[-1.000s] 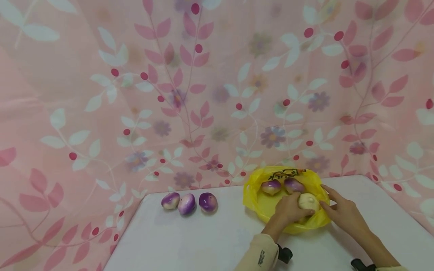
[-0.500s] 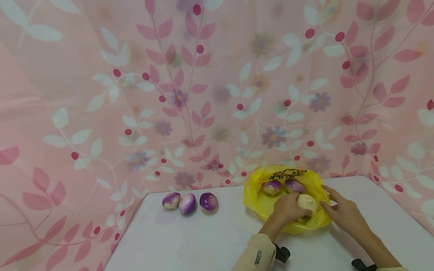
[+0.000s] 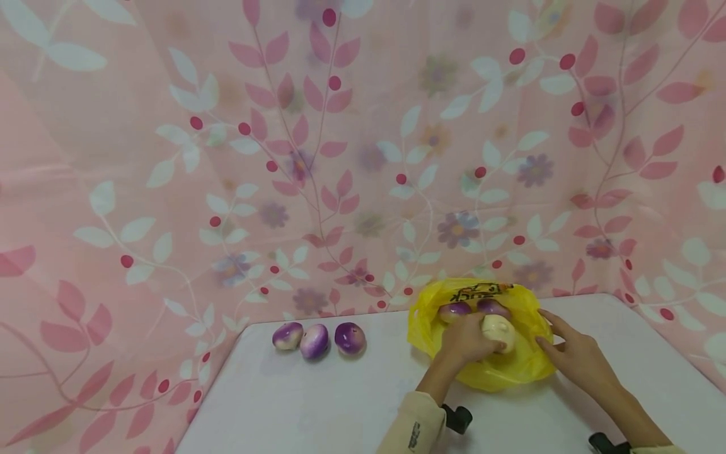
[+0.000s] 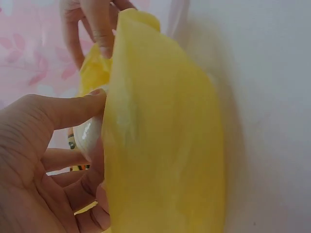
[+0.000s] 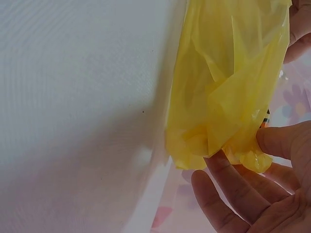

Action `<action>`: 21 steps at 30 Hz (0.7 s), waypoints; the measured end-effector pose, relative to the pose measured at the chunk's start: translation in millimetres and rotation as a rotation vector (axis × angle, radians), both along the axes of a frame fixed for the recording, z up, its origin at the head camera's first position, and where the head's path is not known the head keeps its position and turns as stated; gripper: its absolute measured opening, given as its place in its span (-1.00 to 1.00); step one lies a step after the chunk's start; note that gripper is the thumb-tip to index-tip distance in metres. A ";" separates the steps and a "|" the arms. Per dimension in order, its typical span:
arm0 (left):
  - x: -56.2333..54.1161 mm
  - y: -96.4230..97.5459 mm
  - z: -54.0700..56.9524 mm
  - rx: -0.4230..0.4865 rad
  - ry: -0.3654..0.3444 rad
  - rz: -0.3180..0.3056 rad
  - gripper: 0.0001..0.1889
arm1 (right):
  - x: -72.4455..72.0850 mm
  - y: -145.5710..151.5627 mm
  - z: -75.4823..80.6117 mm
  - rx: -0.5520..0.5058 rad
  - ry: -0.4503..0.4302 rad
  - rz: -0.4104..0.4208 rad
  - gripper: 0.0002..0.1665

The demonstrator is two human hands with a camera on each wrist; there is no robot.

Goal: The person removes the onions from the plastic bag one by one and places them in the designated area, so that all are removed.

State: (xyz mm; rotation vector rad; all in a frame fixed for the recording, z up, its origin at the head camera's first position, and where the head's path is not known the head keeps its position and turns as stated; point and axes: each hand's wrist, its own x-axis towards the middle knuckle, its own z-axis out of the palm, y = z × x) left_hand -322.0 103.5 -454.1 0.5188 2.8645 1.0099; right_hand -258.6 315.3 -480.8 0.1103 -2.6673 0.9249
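A yellow plastic bag (image 3: 420, 340) with dark print stands with its mouth open at the right of the table in the head view. Inside its mouth my left hand (image 3: 466, 340) grips a pale, round turnip-like vegetable (image 3: 499, 333). The left wrist view shows the thumb and fingers around its whitish side (image 4: 87, 136), partly behind the yellow plastic. With thumb and fingers, my right hand (image 3: 578, 353) holds the bag's right edge; bunched plastic lies between them in the right wrist view. Two purple-and-white turnips (image 3: 455, 311) sit deeper in the bag, partly covered by my left hand.
Three more purple-and-white turnips (image 3: 350, 339) lie in a row at the back left of the white table (image 3: 317, 410). A pink floral cloth (image 3: 351, 157) hangs right behind the table's back edge.
My left hand has shifted left inside the bag mouth with the pale vegetable, now overlapping the turnips behind it more. The right hand stays at the bag's edge.
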 end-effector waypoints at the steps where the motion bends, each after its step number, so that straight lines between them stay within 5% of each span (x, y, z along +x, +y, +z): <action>1: -0.1 -1.7 1.8 -0.002 0.003 0.004 -0.46 | -0.1 0.4 0.3 0.001 -0.006 -0.001 -0.29; 9: 2.0 -16.7 15.0 -0.007 0.043 -0.001 -0.51 | -0.2 1.0 0.8 0.000 -0.015 -0.005 -0.28; 15: 1.4 -33.4 20.5 -0.083 0.171 -0.012 -0.53 | 0.4 0.1 0.0 0.009 -0.005 -0.003 -0.29; 21: 2.7 -52.5 32.7 -0.097 0.182 -0.011 -0.52 | 0.7 -1.1 2.9 0.008 -0.032 -0.009 -0.27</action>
